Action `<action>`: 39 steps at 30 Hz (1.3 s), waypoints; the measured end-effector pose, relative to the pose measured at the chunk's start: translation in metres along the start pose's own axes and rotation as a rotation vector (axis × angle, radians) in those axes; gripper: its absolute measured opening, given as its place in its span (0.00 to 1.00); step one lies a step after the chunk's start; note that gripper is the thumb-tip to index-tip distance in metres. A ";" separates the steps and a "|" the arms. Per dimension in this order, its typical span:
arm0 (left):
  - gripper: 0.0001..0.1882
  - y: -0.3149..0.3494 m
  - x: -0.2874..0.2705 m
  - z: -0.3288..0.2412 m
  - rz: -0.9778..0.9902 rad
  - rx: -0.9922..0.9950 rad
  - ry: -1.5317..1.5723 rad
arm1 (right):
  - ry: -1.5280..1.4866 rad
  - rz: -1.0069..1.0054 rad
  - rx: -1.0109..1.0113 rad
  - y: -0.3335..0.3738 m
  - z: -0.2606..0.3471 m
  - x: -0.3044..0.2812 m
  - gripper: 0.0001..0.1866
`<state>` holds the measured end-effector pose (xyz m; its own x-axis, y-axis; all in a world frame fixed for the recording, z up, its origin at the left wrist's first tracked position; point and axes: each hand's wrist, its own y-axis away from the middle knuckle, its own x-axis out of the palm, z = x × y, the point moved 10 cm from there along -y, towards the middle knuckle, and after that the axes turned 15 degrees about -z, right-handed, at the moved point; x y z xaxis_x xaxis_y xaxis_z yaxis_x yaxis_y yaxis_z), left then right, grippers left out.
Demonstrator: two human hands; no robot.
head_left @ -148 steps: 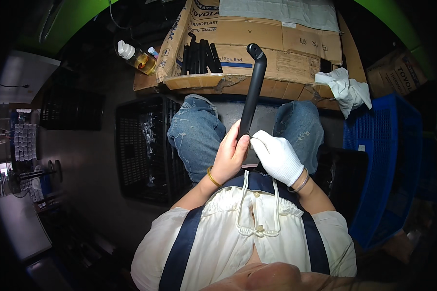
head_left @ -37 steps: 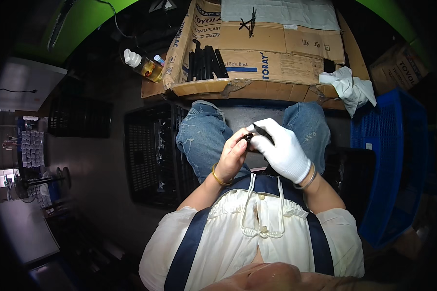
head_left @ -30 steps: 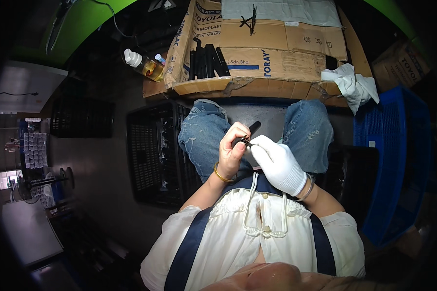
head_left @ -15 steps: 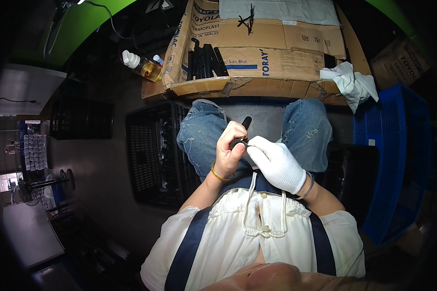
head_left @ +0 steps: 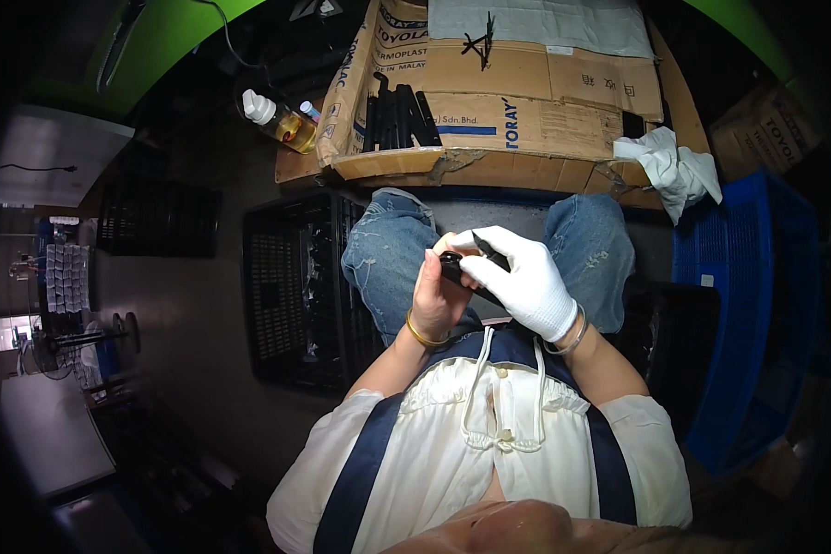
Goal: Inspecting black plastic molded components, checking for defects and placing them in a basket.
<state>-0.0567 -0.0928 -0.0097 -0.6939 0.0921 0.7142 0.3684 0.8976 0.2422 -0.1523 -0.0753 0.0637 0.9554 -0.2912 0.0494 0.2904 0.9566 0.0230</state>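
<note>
My bare left hand (head_left: 437, 300) is closed around a glossy black part (head_left: 450, 264), held above my lap between my knees. The white-gloved right hand (head_left: 533, 288) is curled against it from the other side, thumb touching the part. Between the gloved fingers shows a slim dark piece with a pointed end (head_left: 489, 250); whether it is a separate tool or belongs to the black part I cannot tell. Several long black plastic parts (head_left: 400, 118) stand in the left end of the cardboard tray (head_left: 517, 167) in front of me. Thin black scraps (head_left: 479, 44) lie farther back on the cardboard.
A spray bottle with yellow liquid (head_left: 295, 130) stands left of the tray. Crumpled white cloth (head_left: 671, 166) hangs over its right corner. A black crate (head_left: 272, 295) is by my left knee, a blue crate (head_left: 743, 314) at my right. A fan (head_left: 83, 343) stands far left.
The black part has turned in my hands; its long end no longer points up and away. My gloved hand has moved forward and up, and a dark pointed piece now shows between its fingers.
</note>
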 end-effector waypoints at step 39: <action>0.11 -0.031 -0.070 -0.045 -0.286 0.547 -0.827 | 0.045 -1.103 0.237 0.059 -0.086 -0.279 0.14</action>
<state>0.0087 -0.1463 -0.0372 -0.9961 -0.0733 -0.0484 -0.0655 0.9869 -0.1478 -0.3967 0.0633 -0.0350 0.1854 -0.9710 -0.1511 0.9639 0.1497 0.2204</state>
